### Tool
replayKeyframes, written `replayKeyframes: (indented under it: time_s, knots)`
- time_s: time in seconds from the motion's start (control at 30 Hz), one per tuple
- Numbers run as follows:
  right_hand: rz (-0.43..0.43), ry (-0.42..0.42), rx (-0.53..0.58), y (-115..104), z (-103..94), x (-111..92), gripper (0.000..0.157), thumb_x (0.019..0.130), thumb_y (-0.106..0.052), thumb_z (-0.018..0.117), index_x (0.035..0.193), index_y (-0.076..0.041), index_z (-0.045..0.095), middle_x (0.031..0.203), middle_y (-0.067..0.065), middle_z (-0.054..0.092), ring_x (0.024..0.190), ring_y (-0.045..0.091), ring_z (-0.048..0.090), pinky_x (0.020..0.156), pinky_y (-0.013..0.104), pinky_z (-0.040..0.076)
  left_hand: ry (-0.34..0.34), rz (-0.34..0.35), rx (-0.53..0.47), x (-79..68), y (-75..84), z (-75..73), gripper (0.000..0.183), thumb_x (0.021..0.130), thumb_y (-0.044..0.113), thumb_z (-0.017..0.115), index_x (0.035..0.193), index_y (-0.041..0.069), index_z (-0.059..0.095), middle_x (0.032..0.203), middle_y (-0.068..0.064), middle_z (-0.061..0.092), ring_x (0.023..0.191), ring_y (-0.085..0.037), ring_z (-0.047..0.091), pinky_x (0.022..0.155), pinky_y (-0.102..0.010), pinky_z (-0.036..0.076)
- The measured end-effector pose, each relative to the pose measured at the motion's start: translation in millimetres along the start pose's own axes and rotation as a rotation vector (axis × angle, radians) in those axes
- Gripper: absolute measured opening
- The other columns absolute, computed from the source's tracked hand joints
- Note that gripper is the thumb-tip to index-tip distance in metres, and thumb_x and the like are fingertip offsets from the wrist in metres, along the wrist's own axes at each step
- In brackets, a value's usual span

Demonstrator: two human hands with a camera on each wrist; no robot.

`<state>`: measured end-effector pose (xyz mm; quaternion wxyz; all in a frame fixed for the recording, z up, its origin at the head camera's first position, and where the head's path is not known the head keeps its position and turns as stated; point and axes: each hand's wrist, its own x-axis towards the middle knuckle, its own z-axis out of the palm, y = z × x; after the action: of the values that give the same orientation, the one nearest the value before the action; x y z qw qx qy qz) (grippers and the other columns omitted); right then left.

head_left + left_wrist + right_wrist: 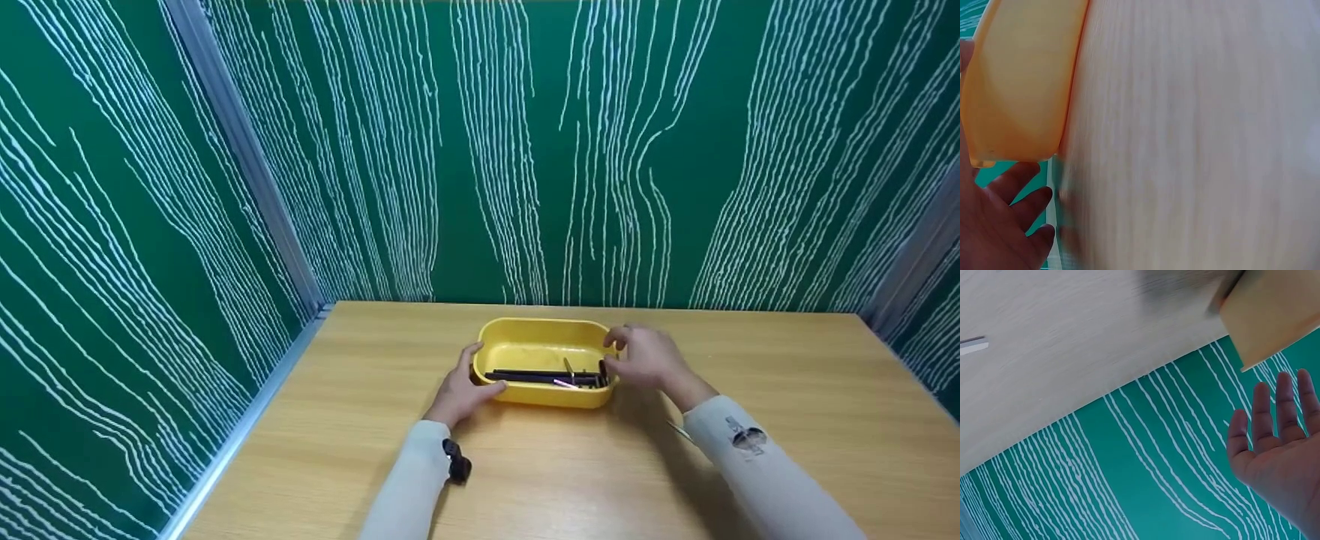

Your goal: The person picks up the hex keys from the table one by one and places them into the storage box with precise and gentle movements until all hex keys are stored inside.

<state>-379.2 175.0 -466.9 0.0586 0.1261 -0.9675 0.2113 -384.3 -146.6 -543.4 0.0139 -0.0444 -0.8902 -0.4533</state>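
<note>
A yellow plastic tray (547, 395) with rounded corners is at the far middle of the wooden table. Along its near side lie black pen-like sticks (532, 376), a thin upright metallic piece (569, 367) and a small pinkish stick (565, 384). My left hand (463, 390) holds the tray's left end, thumb on the near wall and a finger at the rim; the other fingers spread below in the left wrist view. My right hand (646, 356) is at the right end, fingertips by the rim. Its fingers look fairly straight in the right wrist view.
A slim pale object (972, 345) lies on the table (525, 472), close to my right sleeve in the head view. Green panels (480, 150) with wavy white lines stand behind and at the sides, with a grey metal post (247, 142) at the left corner.
</note>
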Motion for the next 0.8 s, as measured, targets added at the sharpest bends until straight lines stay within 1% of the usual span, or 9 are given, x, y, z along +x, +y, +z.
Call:
replayKeyframes:
  time_s: [0.13,0.27,0.4,0.53,0.8]
  knots:
    - [0.006,0.003,0.02,5.1,-2.8,-4.3,0.031,0.074,-0.034,0.062,0.099,-0.016,0.061,0.095,0.006,0.057,0.081,0.022,0.049,0.067,0.034,0.042,-0.006,-0.019,-0.007,-0.7,0.7,0.0,0.092,0.053,0.067,0.066,0.13,0.048,0.02,0.135,-0.001,0.039,0.119,-0.016,0.039,0.101,-0.042,0.028]
    - [-0.013,0.016,0.007,9.6,-5.2,-8.0,0.031,0.074,-0.037,0.062,0.097,-0.017,0.061,0.092,0.006,0.058,0.079,0.021,0.05,0.064,0.033,0.042,-0.013,-0.028,-0.014,-1.1,2.2,-0.1,0.092,0.053,0.067,0.067,0.13,0.048,0.02,0.136,0.001,0.037,0.119,-0.016,0.038,0.102,-0.041,0.028]
    - [-0.036,0.033,-0.015,14.5,-7.3,-11.2,0.03,0.074,-0.036,0.062,0.096,-0.016,0.061,0.091,0.006,0.059,0.077,0.021,0.051,0.063,0.034,0.043,-0.014,-0.019,-0.016,-0.3,3.0,-0.4,0.091,0.053,0.067,0.067,0.13,0.049,0.02,0.136,0.001,0.038,0.119,-0.016,0.039,0.102,-0.043,0.028]
    - [-0.033,0.034,-0.017,20.2,-8.1,-14.9,0.03,0.074,-0.035,0.062,0.096,-0.015,0.061,0.09,0.006,0.059,0.077,0.02,0.05,0.064,0.034,0.044,-0.011,-0.016,-0.014,-0.3,2.1,-0.7,0.09,0.054,0.066,0.067,0.129,0.05,0.02,0.136,0.002,0.037,0.12,-0.017,0.038,0.102,-0.044,0.027]
    - [-0.083,0.08,-0.078,34.6,-9.7,-24.4,0.025,0.072,-0.038,0.063,0.086,-0.016,0.062,0.081,0.003,0.058,0.069,0.017,0.05,0.056,0.031,0.04,0.009,0.009,0.023,-0.6,1.4,0.3,0.088,0.055,0.066,0.066,0.129,0.048,0.021,0.133,0.0,0.04,0.119,-0.017,0.04,0.101,-0.041,0.029]
